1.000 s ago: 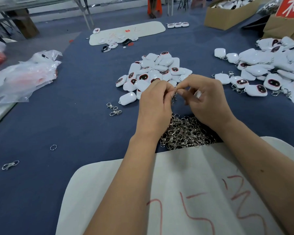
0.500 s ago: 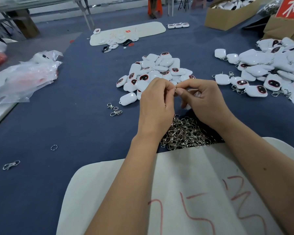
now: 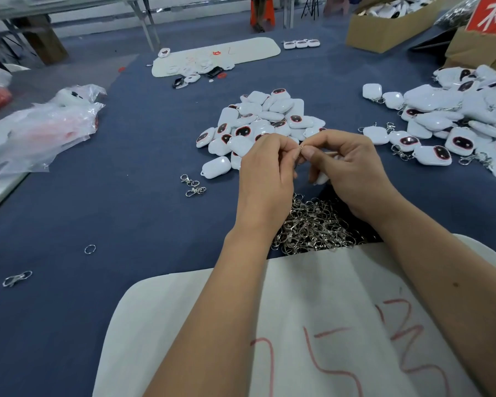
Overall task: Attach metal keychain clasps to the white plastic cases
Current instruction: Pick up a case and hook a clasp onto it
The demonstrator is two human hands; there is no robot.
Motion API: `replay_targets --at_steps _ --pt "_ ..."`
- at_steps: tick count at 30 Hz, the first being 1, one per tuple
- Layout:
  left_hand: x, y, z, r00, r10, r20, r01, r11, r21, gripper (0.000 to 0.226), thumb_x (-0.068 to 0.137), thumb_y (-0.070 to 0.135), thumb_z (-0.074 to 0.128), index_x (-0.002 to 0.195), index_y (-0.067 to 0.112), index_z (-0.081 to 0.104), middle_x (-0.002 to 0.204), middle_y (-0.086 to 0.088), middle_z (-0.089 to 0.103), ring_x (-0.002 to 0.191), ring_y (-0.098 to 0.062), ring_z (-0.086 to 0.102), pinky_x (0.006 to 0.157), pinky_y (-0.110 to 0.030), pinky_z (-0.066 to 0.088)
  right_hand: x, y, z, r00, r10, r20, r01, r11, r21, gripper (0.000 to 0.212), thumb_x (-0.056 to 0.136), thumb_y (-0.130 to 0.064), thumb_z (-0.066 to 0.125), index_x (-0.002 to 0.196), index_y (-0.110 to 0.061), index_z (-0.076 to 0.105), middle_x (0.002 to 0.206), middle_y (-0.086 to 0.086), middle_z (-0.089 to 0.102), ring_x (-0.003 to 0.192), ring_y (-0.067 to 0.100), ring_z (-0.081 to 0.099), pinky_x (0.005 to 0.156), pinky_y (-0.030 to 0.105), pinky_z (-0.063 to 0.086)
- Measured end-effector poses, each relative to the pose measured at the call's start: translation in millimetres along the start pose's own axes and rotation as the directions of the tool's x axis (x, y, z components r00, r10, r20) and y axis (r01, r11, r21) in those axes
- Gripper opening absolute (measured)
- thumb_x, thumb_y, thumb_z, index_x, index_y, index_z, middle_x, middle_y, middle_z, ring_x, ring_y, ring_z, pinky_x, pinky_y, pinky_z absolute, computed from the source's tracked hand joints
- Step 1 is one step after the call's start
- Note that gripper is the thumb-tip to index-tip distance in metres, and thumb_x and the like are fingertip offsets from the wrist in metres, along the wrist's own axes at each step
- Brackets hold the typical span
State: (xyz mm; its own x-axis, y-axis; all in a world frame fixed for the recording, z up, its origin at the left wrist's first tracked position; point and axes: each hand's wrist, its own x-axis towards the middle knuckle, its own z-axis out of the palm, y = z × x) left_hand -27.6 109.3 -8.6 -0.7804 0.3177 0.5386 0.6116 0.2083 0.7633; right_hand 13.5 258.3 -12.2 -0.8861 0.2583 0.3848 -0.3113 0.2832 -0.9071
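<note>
— What is seen nearest?
— A clasp heap (image 3: pixel 312 224) is laid under the wrists.
— And the hands?
— A clasp (image 3: pixel 299 148) is pinched between the left hand (image 3: pixel 265 179) and right hand (image 3: pixel 352 173); a case (image 3: pixel 322 176) is curled in the right.
— Beyond?
— A case pile (image 3: pixel 264 121) is heaped.

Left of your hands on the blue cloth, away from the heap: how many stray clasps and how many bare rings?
loose clasps: 3
bare split ring: 1
Total: 4
</note>
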Motion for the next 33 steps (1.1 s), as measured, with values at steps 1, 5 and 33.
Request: replay_targets --at_steps 1,5,33 --pt "-0.1 1.1 0.1 1.0 0.006 -0.009 -0.006 1.0 -0.005 0.011 0.099 0.006 0.058 0.09 0.01 0.063 0.088 -0.003 0.066 0.07 -0.018 0.062 0.071 -0.042 0.053 -0.5 0.2 1.7 1.0 0.011 -0.013 -0.011 0.999 0.035 0.011 0.099 -0.007 0.067 0.091 -0.009 0.074 0.077 -0.003 0.074 0.056 0.015 0.058 0.054 0.019 0.047" --pt "-0.2 3.1 0.5 0.999 0.032 -0.044 -0.032 0.999 -0.015 0.009 0.099 0.005 0.059 0.092 0.007 0.065 0.089 -0.002 0.066 0.075 -0.022 0.063 0.07 -0.04 0.053 -2.6 -0.8 7.4 0.995 0.081 -0.051 -0.071 0.982 0.175 0.017 0.1 -0.004 0.064 0.088 -0.014 0.072 0.07 -0.006 0.071 0.053 0.009 0.058 0.048 0.014 0.041" --pt "-0.1 4.1 -0.9 0.995 0.073 -0.062 -0.072 0.997 0.013 0.011 0.099 0.003 0.059 0.09 0.006 0.065 0.081 -0.001 0.059 0.073 -0.019 0.058 0.07 -0.035 0.049 -4.5 -7.3 8.7 0.991 0.133 -0.021 -0.125 0.968 0.215 0.016 0.1 -0.001 0.062 0.09 -0.011 0.069 0.066 -0.006 0.068 0.051 0.01 0.058 0.048 0.012 0.039"
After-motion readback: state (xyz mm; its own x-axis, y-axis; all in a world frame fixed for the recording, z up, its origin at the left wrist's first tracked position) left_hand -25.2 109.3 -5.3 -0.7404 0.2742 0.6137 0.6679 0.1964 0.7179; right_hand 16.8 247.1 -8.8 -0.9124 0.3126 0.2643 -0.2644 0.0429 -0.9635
